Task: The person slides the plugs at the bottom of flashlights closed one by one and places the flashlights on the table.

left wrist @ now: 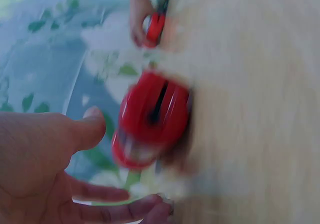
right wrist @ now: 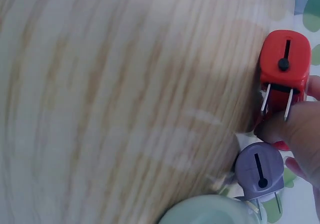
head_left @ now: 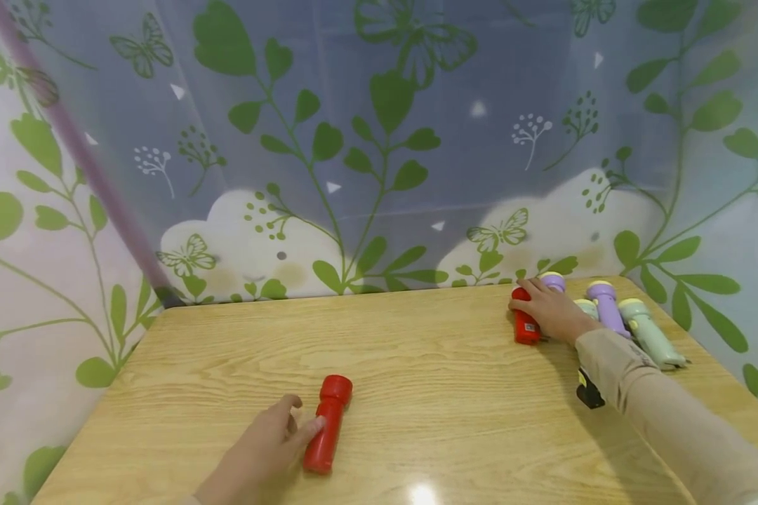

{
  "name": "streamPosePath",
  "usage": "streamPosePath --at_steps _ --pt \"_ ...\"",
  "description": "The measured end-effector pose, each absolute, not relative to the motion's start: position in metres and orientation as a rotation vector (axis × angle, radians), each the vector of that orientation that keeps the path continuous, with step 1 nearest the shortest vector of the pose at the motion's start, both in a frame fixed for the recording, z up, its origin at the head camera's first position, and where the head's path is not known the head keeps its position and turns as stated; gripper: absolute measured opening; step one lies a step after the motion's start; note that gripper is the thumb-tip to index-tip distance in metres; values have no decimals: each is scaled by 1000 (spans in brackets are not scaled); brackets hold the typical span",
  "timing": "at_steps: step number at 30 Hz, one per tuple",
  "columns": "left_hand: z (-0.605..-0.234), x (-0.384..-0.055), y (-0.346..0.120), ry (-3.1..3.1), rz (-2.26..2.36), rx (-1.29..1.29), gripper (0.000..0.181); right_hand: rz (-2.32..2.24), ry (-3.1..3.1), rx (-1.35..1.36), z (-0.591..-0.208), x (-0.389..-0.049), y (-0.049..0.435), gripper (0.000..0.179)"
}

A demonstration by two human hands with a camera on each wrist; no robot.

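A red flashlight (head_left: 330, 429) lies on the wooden table (head_left: 417, 393), its wide head pointing away from me. My left hand (head_left: 253, 449) is beside it with fingers spread; the thumb overlaps the flashlight in the head view, while a gap shows between them in the left wrist view. At the back right my right hand (head_left: 554, 310) grips a second red flashlight (right wrist: 285, 59), which stands out from a group of others. Two metal plug prongs (right wrist: 289, 104) stick out of its tail end, below a black slider.
Right of my right hand lie a purple flashlight (head_left: 608, 308) and a pale green flashlight (head_left: 653, 338). Another purple flashlight (head_left: 552, 280) and a partly hidden green one (head_left: 586, 306) sit close behind that hand. A small black object (head_left: 589, 394) shows beneath the right sleeve. A patterned curtain (head_left: 379, 175) borders the table's back.
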State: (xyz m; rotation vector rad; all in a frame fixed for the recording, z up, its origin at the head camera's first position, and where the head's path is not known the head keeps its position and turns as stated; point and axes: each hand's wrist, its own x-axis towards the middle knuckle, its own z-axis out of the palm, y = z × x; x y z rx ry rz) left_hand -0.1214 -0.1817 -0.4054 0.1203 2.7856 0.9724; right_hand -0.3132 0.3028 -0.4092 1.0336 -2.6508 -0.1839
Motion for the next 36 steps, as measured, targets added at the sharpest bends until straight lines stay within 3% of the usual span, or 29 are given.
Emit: streamPosePath --at_steps 3,10,13,27,36 --pt "-408 -116 -170 2764 973 171 70 -182 -2658 1024 -408 -313 302 46" --pt "-404 -111 -162 2784 868 81 41 -155 -2668 1039 -408 -311 303 46" --pt "-399 -111 -165 2792 767 -49 48 -107 -2670 1062 -408 -311 304 46" --pt "-413 -107 -163 2917 660 -162 41 9 -2501 1169 -420 -312 305 38" --pt "-414 -106 -163 2930 644 -183 41 85 -2341 1244 -429 -313 299 51"
